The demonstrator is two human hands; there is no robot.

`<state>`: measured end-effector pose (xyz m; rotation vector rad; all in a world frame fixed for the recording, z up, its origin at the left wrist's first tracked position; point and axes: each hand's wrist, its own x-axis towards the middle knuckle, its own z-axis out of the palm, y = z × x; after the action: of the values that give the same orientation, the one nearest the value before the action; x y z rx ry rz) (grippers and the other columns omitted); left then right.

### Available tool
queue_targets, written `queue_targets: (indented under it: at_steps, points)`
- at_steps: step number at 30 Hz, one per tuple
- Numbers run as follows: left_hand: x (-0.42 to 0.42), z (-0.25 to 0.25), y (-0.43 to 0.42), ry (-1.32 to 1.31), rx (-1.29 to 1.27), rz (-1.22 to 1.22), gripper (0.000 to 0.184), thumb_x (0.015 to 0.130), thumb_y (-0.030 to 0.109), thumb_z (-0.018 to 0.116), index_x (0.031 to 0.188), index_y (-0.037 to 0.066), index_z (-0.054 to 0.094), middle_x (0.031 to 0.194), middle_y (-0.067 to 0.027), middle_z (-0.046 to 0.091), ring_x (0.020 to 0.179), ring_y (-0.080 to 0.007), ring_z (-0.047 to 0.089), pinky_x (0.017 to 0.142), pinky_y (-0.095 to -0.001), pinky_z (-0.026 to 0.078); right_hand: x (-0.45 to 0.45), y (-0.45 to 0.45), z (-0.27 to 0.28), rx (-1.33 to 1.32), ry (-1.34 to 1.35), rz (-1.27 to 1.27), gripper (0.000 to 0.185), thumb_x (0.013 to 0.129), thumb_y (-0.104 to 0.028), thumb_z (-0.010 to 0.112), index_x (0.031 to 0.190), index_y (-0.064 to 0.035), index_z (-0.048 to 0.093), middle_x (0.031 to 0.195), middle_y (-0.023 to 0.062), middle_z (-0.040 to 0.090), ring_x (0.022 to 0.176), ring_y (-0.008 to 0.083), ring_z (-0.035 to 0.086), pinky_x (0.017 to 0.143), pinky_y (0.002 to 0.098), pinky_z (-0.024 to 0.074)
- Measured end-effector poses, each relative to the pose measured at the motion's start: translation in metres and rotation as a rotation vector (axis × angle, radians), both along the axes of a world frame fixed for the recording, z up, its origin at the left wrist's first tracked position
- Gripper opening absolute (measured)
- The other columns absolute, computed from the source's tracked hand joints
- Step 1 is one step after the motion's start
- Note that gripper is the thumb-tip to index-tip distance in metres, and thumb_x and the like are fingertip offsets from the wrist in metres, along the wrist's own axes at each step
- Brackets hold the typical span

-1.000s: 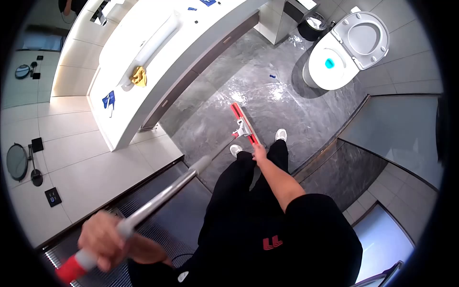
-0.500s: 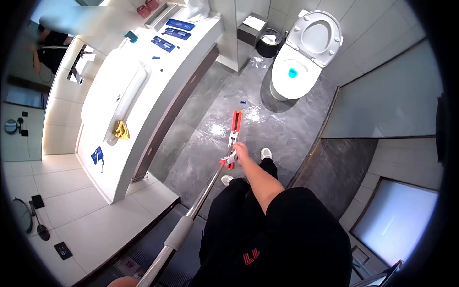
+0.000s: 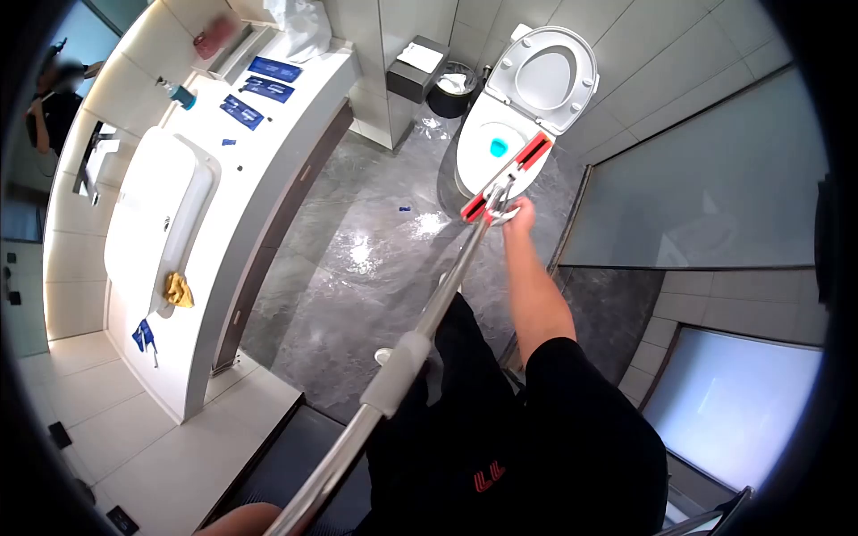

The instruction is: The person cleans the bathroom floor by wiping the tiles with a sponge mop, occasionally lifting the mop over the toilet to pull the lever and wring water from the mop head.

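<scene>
A mop with a long metal pole (image 3: 447, 288) slants across the view from the bottom edge up to a red and white head (image 3: 534, 154). My right hand (image 3: 520, 217) is closed around the white lever just below that head. The head is held up off the floor, in front of the toilet bowl (image 3: 474, 152) as I see it. A light-coloured sleeve (image 3: 398, 371) sits around the middle of the pole. At the bottom edge, a bit of my left hand or arm (image 3: 241, 521) lies beside the pole; its fingers are hidden.
On the left runs a curved washbasin counter (image 3: 259, 174) with a yellow cloth (image 3: 179, 290), blue packets (image 3: 268, 88) and a soap bottle (image 3: 181, 95). A black bin (image 3: 449, 100) stands beside the toilet. A small blue scrap (image 3: 405, 209) lies on the shiny grey floor (image 3: 313, 268).
The mop head has swung up and to the right, from above the floor to in front of the toilet. My right hand moved with it, still gripping. The view has shifted right.
</scene>
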<state>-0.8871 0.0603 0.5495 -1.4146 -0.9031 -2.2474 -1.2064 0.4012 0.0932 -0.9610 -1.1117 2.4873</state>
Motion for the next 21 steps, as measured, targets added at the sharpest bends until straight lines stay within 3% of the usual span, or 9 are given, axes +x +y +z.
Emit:
queue_targets:
  at_steps: [3,9,14,17,21]
  points:
    - [-0.05,-0.018,0.017,0.005,-0.004,-0.025,0.023,0.083,0.012,0.049,0.061,0.016,0.043,0.048,0.002,0.044,0.04,-0.0077,0.042,0.037,-0.0259,0.035,-0.051,0.04,0.013,-0.062,0.053,0.011,0.005,0.063,-0.005,0.048,0.066,-0.0058,0.045,0.065,0.0062,0.045,0.056,0.0184,0.045,0.053,0.0297,0.0403]
    - [-0.128,-0.052,0.037,0.008,0.016,-0.059,0.023,0.083,0.014,0.049,0.061,0.016,0.044,0.049,0.0021,0.045,0.042,-0.0083,0.043,0.038,-0.0261,0.034,-0.133,0.098,-0.016,-0.056,-0.01,-0.103,0.01,0.066,-0.006,0.046,0.076,-0.0067,0.045,0.065,0.0053,0.042,0.058,0.018,0.045,0.055,0.0304,0.0408]
    - [-0.155,-0.074,0.041,0.013,0.048,-0.057,0.023,0.084,0.015,0.049,0.061,0.017,0.044,0.051,0.0022,0.045,0.043,-0.0088,0.044,0.039,-0.0263,0.034,-0.139,0.124,-0.042,-0.068,-0.076,-0.225,0.015,0.065,-0.002,0.05,0.08,-0.0051,0.051,0.073,0.0035,0.044,0.071,0.0183,0.048,0.076,0.0349,0.0457]
    - [-0.159,-0.081,0.037,0.028,0.063,-0.053,0.023,0.084,0.016,0.049,0.062,0.017,0.044,0.051,0.0023,0.045,0.044,-0.009,0.045,0.04,-0.0265,0.033,-0.121,0.127,-0.044,-0.015,-0.124,-0.235,0.015,0.066,-0.002,0.05,0.08,-0.0051,0.052,0.072,0.0029,0.044,0.068,0.0176,0.046,0.067,0.0295,0.0429]
    - [-0.158,-0.088,0.032,0.041,0.062,-0.058,0.023,0.084,0.016,0.049,0.062,0.017,0.044,0.052,0.0023,0.045,0.046,-0.0094,0.046,0.041,-0.0266,0.033,-0.105,0.14,-0.057,-0.006,-0.162,-0.183,0.016,0.069,-0.004,0.047,0.085,-0.006,0.048,0.063,0.0028,0.043,0.05,0.0179,0.042,0.055,0.0337,0.042]
